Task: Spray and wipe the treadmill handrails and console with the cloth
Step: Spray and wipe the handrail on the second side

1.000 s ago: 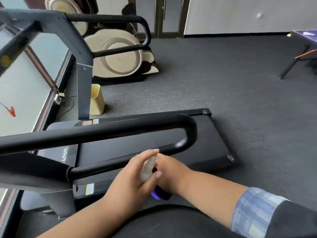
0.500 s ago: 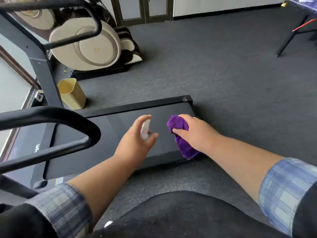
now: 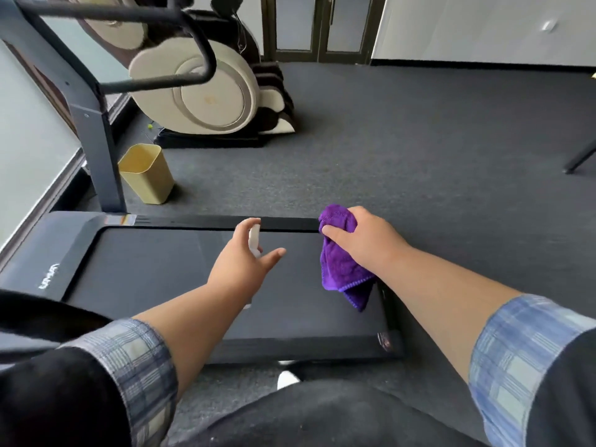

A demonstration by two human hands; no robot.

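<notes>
Head view: left hand (image 3: 240,266) gripping small white bottle (image 3: 254,241) above treadmill (image 3: 154,269) belt, thumb out. Right hand (image 3: 361,240) clutching purple cloth (image 3: 342,269), hanging over belt's right edge. Handrail (image 3: 154,85) upper left, well apart from both.

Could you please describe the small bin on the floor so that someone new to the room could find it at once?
Start at the black treadmill deck and follow its grey upright post. Just right of the post's foot, on the dark carpet, stands a small yellow plastic waste bin. It is the only yellow, open-topped, square-sided thing there, in front of the cream massage chair.
</notes>
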